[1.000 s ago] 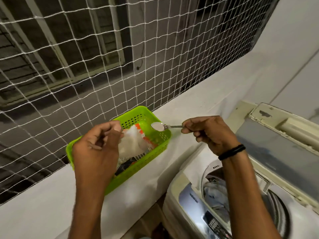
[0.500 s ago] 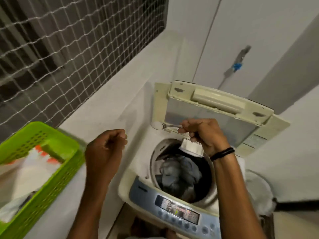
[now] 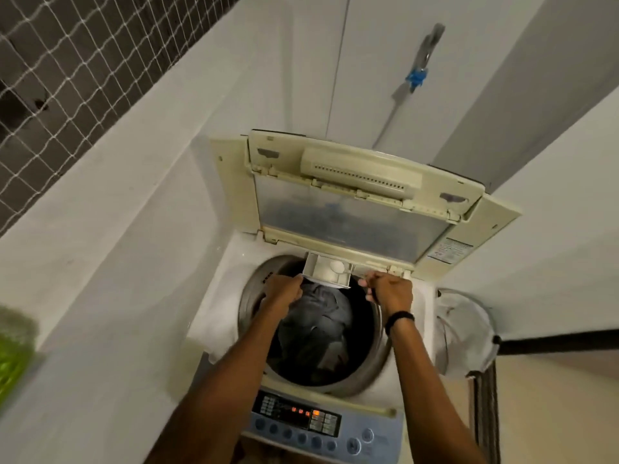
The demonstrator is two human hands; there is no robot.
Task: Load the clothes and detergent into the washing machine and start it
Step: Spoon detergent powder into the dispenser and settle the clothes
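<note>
The top-loading washing machine [image 3: 415,333] stands with its lid [image 3: 351,222] raised. Dark grey clothes [image 3: 318,323] fill the drum. At the drum's back edge a white detergent drawer [image 3: 318,274] is pulled out, with a mound of white powder [image 3: 336,266] in it. My left hand [image 3: 284,291] grips the drawer's front left corner with curled fingers. Just right of the drawer, my right hand [image 3: 390,291] is curled round the thin spoon handle; the spoon's bowl is hidden.
The control panel [image 3: 298,416] at the front shows orange lights. A green basket [image 3: 13,356] sits blurred on the white ledge at far left, under the netted window [image 3: 67,61]. A tap [image 3: 425,51] is on the wall behind, and a white round container [image 3: 465,333] is right of the machine.
My view swung from the green basket to the machine. The right hand carried the spoon over the drawer, where powder now lies. The left hand moved from the ledge to the drawer.
</note>
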